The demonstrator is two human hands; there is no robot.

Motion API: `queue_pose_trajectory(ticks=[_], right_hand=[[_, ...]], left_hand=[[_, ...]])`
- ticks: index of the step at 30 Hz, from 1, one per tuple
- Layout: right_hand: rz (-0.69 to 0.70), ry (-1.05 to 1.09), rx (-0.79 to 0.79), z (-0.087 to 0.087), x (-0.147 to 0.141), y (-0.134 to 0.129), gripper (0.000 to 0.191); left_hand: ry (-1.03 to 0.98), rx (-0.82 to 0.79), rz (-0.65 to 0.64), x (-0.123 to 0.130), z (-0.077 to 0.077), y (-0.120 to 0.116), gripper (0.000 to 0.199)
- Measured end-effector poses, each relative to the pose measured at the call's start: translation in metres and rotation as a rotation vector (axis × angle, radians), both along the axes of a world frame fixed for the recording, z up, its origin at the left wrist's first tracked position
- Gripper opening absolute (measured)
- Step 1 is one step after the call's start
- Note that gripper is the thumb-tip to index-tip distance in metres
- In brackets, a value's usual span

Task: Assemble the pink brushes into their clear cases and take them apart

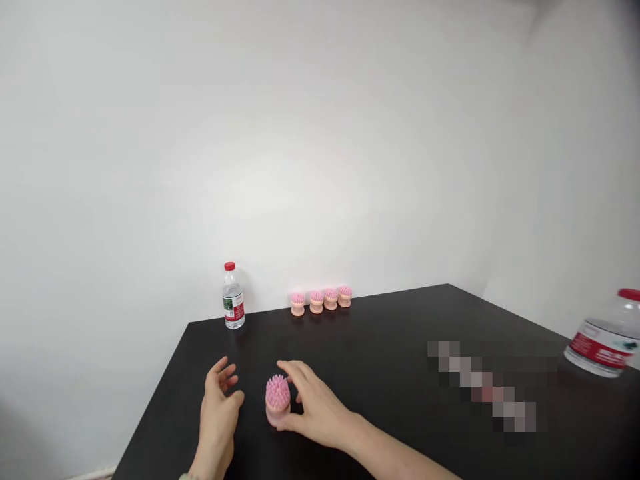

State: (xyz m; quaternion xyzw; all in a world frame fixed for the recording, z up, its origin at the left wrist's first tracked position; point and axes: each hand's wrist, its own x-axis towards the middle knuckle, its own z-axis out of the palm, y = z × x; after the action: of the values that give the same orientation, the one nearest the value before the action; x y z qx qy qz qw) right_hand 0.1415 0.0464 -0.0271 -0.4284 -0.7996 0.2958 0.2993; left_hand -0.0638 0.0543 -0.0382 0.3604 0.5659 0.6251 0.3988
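Note:
A scrubbing brush (278,402) with pink bristles and a pale pink, rounded base stands upright near the front of the black table (390,373). My right hand (317,407) reaches round its right side, the thumb at the foot of the base and the forefinger stretched out behind the bristles. These fingers are apart and look loose; whether they touch the brush firmly is hard to see. To the left of the brush, my left hand (219,407) is held with spread, slightly curved fingers and nothing in it.
Several similar pink brushes (317,303) stand in a row along the table's back edge by the white wall (320,147). A water bottle (233,297) with a red cap is at the back left. Another bottle (605,337) stands at right; a pixelated strip (485,390) hides something nearer.

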Motion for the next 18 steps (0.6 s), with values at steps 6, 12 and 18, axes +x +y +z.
queue_pose_trajectory(ticks=[6, 12, 18], right_hand=[[0.107, -0.314, 0.155, 0.018, -0.019, 0.041, 0.059], [-0.132, -0.421, 0.265, 0.032, -0.03, 0.116, 0.049], [-0.313, -0.565, 0.308, 0.039, -0.039, 0.187, 0.033]], left_hand=[[-0.155, 0.026, 0.055, 0.005, 0.005, -0.003, 0.064], [-0.319, 0.033, 0.053, 0.01, 0.013, -0.01, 0.064], [-0.303, 0.035, -0.002, 0.005, -0.005, -0.002, 0.066]])
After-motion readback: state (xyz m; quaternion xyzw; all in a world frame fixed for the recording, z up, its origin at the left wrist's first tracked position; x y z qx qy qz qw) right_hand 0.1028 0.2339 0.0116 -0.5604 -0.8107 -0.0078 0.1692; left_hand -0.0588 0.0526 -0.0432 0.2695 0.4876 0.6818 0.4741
